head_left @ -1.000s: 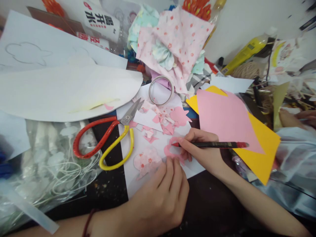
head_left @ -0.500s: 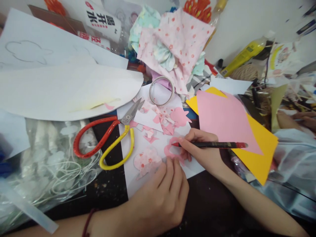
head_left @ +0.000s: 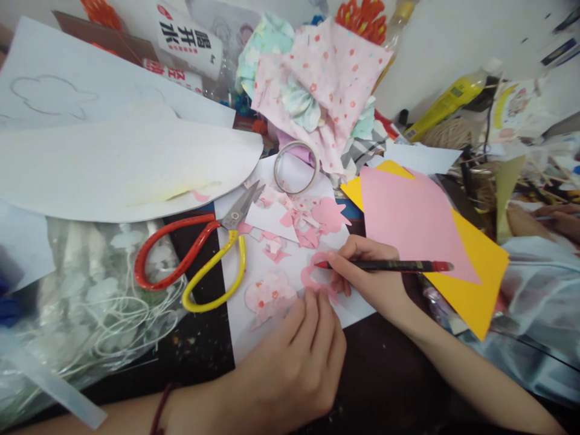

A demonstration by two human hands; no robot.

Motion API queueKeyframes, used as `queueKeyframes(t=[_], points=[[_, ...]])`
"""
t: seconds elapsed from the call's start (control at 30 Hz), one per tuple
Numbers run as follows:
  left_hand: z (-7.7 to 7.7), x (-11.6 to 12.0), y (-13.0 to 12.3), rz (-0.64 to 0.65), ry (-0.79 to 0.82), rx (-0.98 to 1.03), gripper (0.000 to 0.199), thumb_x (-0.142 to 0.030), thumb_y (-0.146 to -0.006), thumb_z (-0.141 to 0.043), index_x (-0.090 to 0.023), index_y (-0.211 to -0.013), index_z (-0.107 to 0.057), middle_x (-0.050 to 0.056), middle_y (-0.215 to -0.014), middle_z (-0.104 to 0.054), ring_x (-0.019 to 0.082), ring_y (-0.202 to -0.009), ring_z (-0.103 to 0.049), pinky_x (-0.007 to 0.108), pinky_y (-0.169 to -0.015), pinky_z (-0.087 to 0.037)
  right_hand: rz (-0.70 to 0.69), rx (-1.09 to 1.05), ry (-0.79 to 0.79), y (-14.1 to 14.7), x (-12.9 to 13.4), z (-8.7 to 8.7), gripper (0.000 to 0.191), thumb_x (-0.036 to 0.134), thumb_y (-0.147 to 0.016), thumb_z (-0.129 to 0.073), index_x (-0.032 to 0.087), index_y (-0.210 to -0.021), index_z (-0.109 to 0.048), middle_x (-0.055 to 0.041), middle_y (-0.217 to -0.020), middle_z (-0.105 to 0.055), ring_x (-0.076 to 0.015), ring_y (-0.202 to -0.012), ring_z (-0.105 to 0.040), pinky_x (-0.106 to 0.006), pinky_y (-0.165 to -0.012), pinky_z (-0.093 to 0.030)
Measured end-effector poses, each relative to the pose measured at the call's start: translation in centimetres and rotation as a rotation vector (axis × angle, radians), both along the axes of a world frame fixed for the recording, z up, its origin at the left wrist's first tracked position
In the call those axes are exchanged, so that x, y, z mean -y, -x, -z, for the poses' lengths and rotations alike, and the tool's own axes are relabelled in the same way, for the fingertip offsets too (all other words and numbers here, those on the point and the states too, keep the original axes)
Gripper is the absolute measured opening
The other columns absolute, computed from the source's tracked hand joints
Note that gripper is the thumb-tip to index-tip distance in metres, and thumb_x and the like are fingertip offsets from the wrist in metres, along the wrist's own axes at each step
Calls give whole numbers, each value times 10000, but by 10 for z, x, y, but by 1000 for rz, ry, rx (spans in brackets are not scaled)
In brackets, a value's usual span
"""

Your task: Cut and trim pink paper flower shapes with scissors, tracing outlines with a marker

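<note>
In my right hand is a black pen with a red tip and a red end, pinched between thumb and fingers. Its tip meets a pink ring-shaped paper cutout lying on a white sheet. My left hand is closed, fingers bent together, and its fingertips press the cutout's lower edge; the thumb is hidden. Left of those fingers rests a flower-print cloud-shaped piece. Scissors with one red and one yellow handle lie partly spread, with pink and white scraps near their blades.
A tape roll stands behind the scraps, before crumpled printed cloth. Pink paper overlaps yellow sheets at the right. Large white card and a plastic bag occupy the left. Another person's hand shows far right.
</note>
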State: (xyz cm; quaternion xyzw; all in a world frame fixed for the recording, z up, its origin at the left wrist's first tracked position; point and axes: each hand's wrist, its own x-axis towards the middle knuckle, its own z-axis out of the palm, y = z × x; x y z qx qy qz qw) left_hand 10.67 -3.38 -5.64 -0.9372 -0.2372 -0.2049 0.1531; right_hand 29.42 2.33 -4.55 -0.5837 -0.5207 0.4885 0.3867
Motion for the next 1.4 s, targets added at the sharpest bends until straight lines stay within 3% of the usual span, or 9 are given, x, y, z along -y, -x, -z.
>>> queueKeyframes(t=[1.4], points=[[-3, 0, 2, -6, 3, -45, 420, -230, -942, -435, 4, -1216, -651, 210, -1210, -704, 326, -1097, -693, 385, -915, -521, 21, 25, 5, 3, -1, -3, 349, 368, -812, -755, 177, -591, -565, -2, -470, -632, -81, -359, -543, -175, -348, -426]])
